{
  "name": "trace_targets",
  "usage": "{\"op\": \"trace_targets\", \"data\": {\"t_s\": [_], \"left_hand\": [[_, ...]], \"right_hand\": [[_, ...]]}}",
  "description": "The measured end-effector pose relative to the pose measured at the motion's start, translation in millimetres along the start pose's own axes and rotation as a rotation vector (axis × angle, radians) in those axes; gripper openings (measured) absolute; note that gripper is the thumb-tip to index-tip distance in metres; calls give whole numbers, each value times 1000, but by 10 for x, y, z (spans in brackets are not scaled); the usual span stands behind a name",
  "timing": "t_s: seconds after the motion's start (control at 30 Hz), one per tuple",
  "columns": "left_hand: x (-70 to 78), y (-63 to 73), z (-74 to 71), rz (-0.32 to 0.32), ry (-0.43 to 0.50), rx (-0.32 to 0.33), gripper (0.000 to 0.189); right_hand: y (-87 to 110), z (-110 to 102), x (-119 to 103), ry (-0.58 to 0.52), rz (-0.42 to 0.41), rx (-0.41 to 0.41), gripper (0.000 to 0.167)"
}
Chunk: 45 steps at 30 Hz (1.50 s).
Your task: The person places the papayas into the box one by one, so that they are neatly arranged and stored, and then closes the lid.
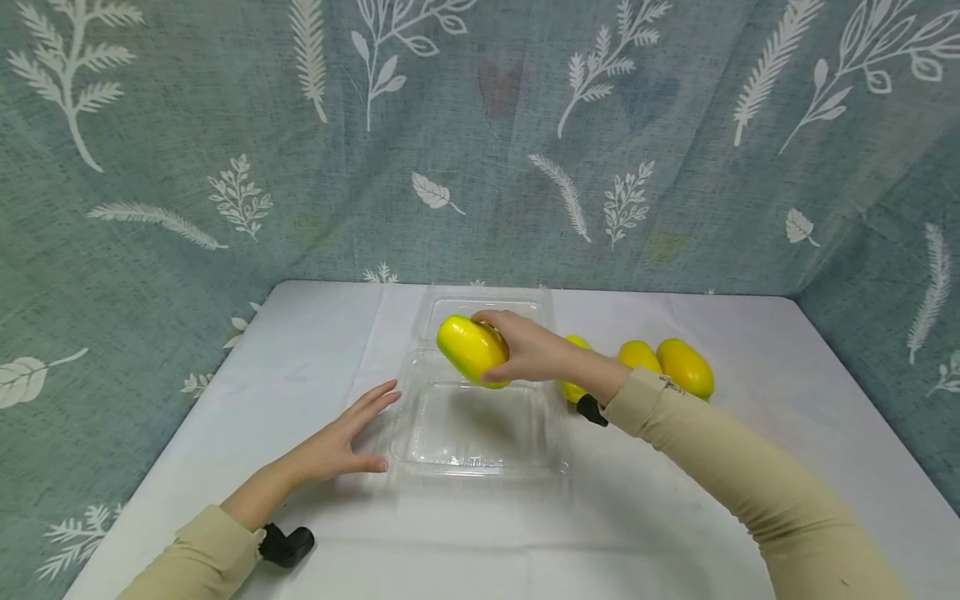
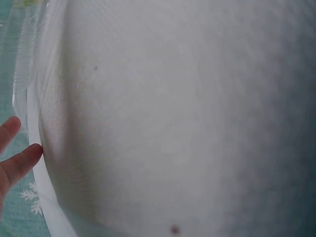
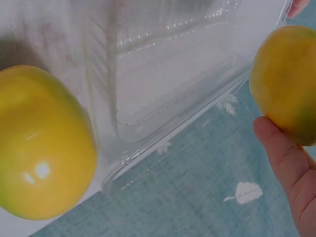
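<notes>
My right hand (image 1: 521, 346) grips a yellow-green mango (image 1: 468, 348) by its right end, above a clear plastic clamshell container (image 1: 480, 425). The container lies with its lid (image 1: 483, 310) folded back toward the wall. In the right wrist view the held mango (image 3: 286, 84) shows at the right edge, with a finger (image 3: 284, 158) along it. To the left of the container, my left hand (image 1: 341, 442) has its fingers spread and holds nothing; its fingertips are close to the container's side. The left wrist view catches only two fingertips (image 2: 22, 163).
Right of the container lie more mangoes: one (image 1: 573, 392) partly behind my right wrist, and two side by side (image 1: 684, 368) farther right. A white cloth (image 1: 750, 467) covers the table. Leaf-patterned green fabric (image 1: 480, 167) hangs behind and at the sides.
</notes>
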<state>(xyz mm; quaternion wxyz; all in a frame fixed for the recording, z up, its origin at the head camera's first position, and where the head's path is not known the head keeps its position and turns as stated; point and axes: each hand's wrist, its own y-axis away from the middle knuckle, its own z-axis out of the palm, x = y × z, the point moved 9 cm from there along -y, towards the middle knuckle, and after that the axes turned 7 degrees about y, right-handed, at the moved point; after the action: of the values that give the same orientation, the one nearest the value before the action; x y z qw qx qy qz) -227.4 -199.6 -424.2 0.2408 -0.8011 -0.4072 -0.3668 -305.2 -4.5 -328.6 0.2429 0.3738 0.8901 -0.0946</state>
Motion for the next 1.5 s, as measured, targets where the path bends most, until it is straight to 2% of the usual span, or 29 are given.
{"op": "trace_targets", "data": {"t_s": [0.43,0.67,0.93,1.23,1.5], "left_hand": [[8,12,8,-10,4,-11,88],[19,13,4,-10,5,-11,87],[32,9,14,-8,4,-13,87],[31,2,15,-14,11,-15,87],[18,6,21,-11,14,-11,87]], "right_hand": [[-100,196,-92,95,3,-26,69],[-128,342,-119,125,14,-42,70],[-145,432,-125,172,16,-24,71],[-179,549,-86,227,32,-44,75],[-221,575,-135,307,-17,-55,73]]}}
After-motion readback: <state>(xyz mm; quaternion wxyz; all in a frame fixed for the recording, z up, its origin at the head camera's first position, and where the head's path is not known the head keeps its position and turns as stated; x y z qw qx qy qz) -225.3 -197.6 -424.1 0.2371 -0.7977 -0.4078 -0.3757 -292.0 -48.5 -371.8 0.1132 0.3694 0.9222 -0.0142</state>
